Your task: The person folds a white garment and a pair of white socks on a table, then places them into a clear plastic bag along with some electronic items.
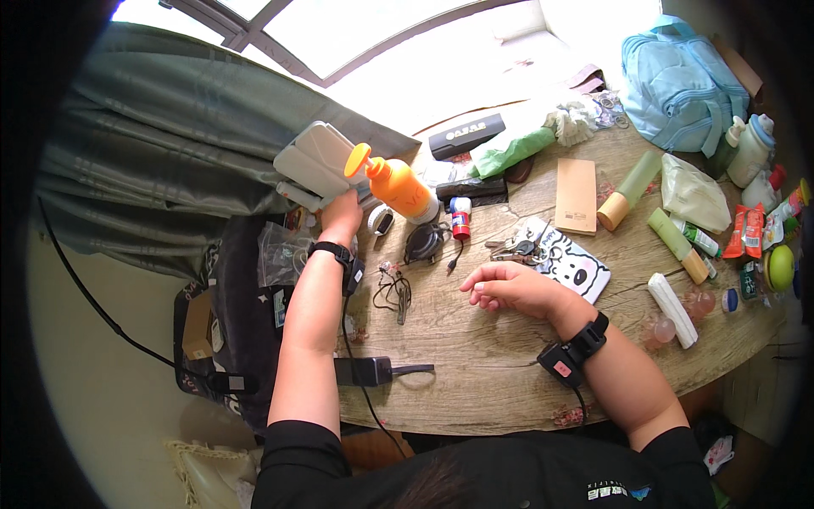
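My left hand (342,215) reaches to the far left of the table, against the lower edge of a white folding case (316,159). Its fingertips are hidden, so a grip cannot be made out. Right beside it stands an orange pump bottle (402,188), and nearer me lies a white-banded watch (381,221). My right hand (512,289) hovers over or rests on the wood, fingers loosely curled and holding nothing visible. Just beyond it are a bunch of keys (523,248) and a white cartoon-dog pouch or notebook (580,267).
A black coiled cable case (425,243), a glue stick (460,224) and a lanyard (400,296) lie mid-table. A dark power adapter or hub (372,371) sits near the front edge. Rightward are a tan notebook (576,196), green bottles (636,184) and a blue backpack (683,89).
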Motion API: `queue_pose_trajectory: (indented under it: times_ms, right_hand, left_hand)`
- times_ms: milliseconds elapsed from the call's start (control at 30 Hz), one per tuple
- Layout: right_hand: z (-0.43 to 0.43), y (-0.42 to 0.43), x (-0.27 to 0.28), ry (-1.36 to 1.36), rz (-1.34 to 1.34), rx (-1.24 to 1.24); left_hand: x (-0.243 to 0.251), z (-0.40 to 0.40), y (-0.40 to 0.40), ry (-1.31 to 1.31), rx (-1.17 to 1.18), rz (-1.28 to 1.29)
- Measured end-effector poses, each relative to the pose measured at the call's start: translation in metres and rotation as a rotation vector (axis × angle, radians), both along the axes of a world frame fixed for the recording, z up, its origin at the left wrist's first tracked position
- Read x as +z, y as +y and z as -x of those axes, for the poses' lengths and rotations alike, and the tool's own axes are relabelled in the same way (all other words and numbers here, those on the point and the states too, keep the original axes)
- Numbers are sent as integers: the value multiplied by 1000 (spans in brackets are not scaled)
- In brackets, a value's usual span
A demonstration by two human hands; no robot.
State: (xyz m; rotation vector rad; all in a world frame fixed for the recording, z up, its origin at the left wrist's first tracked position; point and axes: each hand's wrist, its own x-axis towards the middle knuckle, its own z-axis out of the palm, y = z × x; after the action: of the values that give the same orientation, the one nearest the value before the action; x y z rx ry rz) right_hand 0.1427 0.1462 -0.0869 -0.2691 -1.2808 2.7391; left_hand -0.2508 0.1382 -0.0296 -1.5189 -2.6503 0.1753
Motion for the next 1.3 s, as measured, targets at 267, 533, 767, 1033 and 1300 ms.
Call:
queue_pose_trajectory:
  times_ms: [267, 533, 767, 1033, 1300]
  right_hand:
    - [0, 0, 1, -35, 7, -16]
    - [2, -3, 7, -50, -3, -12]
    - [-3, 1, -1, -34, -51, -30]
    - [2, 2, 1, -21, -42, 1]
    - [0, 0, 4, -78, -9, -20]
  left_hand:
    - [4, -11, -3, -86, -70, 10]
    - [2, 7, -11, -157, -107, -54]
    - [15, -29, -16, -520, -160, -106]
    - [14, -39, -38, -734, -95, -125]
    - [21, -59, -50, -547, -179, -28]
